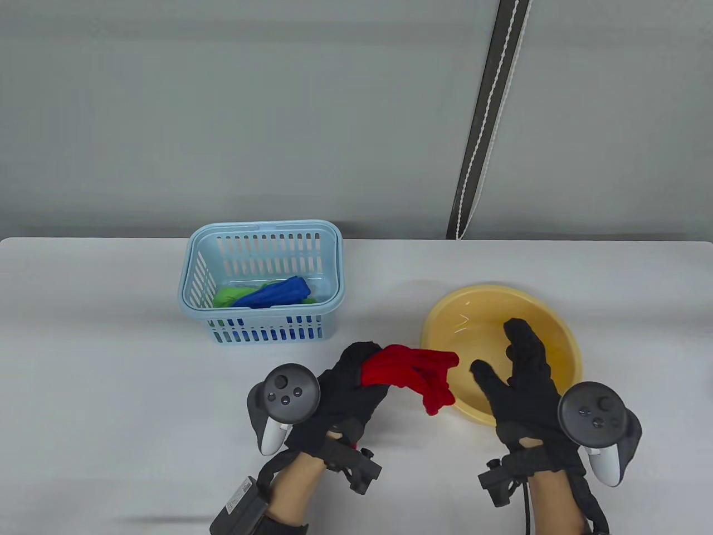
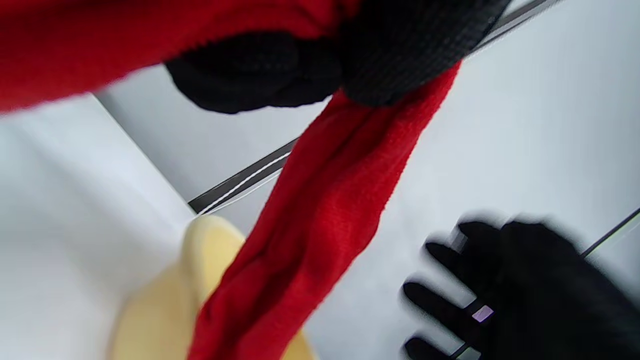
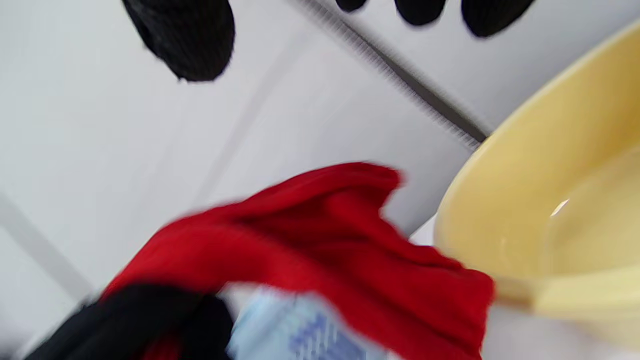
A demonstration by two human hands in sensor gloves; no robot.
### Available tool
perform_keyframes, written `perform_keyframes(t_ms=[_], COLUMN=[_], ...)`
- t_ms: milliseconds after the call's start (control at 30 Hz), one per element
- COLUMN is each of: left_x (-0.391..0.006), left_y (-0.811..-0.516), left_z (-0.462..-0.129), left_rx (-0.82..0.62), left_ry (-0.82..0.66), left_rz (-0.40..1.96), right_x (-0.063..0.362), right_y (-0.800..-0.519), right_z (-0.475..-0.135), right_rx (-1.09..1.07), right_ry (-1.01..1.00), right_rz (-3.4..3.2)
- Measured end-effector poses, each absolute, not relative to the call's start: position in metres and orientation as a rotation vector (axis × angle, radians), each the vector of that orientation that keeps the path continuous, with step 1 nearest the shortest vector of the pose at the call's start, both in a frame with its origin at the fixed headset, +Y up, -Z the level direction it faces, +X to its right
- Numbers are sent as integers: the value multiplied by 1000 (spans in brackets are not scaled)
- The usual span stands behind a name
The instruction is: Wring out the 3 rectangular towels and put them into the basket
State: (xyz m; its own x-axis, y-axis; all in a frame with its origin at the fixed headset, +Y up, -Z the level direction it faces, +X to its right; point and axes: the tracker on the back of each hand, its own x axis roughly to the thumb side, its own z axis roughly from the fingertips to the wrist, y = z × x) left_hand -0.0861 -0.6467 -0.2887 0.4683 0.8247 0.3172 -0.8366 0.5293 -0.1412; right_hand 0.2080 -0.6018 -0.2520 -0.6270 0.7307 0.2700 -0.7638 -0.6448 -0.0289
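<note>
Table [image 1: 111, 390] is filling lower half of frame, w/ light blue basket [image 1: 192, 278] sitting left of centre, blue towel [image 1: 276, 292] and green towel [image 1: 228, 295] lying inside. Yellow basin [image 1: 557, 329] is sitting lower right. Right hand [image 1: 523, 379] is hovering over basin, fingers spread, gripping nothing. Left hand [image 1: 345, 390] is clenching red towel [image 1: 412, 376], free end dangling at basin's left rim.

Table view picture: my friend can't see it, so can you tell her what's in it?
A gloved left hand grips a bunched red towel beside a yellow basin, while the right hand hovers open over the basin. Farther back on the white table, a light blue basket holds a green towel and a blue towel.
</note>
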Motion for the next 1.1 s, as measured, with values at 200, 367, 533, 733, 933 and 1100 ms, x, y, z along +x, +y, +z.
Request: perform_keyframes(t_ms=[200,367,533,733,933,1100], left_x=[-69,-73,-76,-93,-95,-96], left_y=[-644,-643,-650,-667,-689,-692], left_z=[-285,-284,-292,-306,-308,-304], left_rx=[-110,-98,-178,-246,-204,-191], left_ry=[-483,-476,-494,-432,-347,-319], left_rz=[930,958,1180,1608,1885,1991], right_x=[142,134,141,150,137,124], right_y=[-617,-643,-668,-701,-710,-713], right_z=[-258,-265,-276,-292,-294,-287], right_rx=[618,522,454,432,442,417], right_ry=[87,-104,-108,54,267,390], right_rz=[2540,2404,2236,1831,1614,1603])
